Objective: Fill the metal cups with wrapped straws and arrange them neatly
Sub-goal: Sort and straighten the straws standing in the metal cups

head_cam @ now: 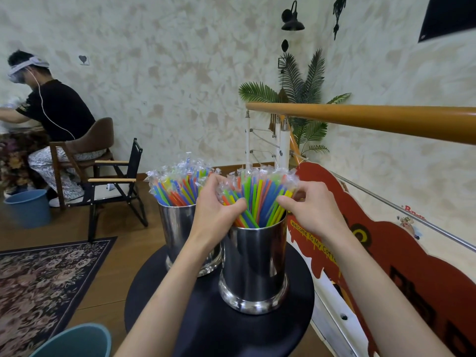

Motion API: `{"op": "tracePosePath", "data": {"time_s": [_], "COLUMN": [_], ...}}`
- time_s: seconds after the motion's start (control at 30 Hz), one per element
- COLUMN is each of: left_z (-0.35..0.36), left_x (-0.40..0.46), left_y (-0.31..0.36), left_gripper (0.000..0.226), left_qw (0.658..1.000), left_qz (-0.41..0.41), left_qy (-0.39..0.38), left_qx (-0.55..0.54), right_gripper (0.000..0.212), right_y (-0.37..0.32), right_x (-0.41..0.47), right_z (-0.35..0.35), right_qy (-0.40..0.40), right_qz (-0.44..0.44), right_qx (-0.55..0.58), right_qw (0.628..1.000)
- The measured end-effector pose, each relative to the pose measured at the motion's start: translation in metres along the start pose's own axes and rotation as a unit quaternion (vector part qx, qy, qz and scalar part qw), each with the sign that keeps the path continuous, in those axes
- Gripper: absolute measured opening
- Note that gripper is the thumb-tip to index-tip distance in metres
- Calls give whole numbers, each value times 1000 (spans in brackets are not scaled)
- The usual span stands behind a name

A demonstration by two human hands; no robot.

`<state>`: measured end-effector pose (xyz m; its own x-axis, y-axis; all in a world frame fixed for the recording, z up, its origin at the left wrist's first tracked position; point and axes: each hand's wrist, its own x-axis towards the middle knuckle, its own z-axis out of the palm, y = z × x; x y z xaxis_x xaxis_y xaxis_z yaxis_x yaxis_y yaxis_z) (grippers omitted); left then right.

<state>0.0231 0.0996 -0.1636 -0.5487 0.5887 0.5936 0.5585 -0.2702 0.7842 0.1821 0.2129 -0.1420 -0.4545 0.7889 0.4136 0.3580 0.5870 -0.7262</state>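
two metal cups stand on the round black counter (206, 328), both packed with wrapped straws. the left hand (216, 215) grips straws (257, 194) at the left side of the near cup (253, 269); the right hand (311, 210) pinches those on its right. this looks like the tidying step, and next the bundle needs evening out. the far cup (177, 228) sits just behind, to the left. the red sign (386, 256) on the right reads "welcome to my coff…".

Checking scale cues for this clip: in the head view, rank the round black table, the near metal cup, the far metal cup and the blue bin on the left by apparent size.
1. Round black table, largest.
2. Near metal cup.
3. Far metal cup, partly hidden by the left hand; it looks smaller, but that may be distance.
4. Blue bin, about like the far cup; unsure.
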Motion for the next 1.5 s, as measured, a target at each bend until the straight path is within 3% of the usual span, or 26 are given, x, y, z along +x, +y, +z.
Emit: {"op": "tracePosePath", "data": {"time_s": [0.17,0.3,0.67,1.03,1.3,1.5], "left_z": [-1,-1,-1,0,-2,-1], "left_x": [0,-1,-1,-2,-5,-3], "left_y": [0,2,3,9,11,10], "left_gripper": [29,29,32,40,50,45], "left_qw": [1000,1000,1000,999,999,999], "left_qz": [8,6,16,34,27,26], "left_qy": [-5,-9,-12,-40,-45,-37], "left_qx": [10,9,22,0,-5,21], "right_gripper": [3,23,23,25,48,38], "right_y": [4,6,5,-10,-15,-12], "right_x": [2,2,-1,-6,-8,-9], "right_z": [-1,0,-3,9,11,7], "right_qy": [-26,-24,-58,-57,-107,-136], "right_qz": [3,31,28,-85,-129,-149], "right_qx": [35,95,136,91,58,40], "right_qw": [999,995,989,991,984,979]}}
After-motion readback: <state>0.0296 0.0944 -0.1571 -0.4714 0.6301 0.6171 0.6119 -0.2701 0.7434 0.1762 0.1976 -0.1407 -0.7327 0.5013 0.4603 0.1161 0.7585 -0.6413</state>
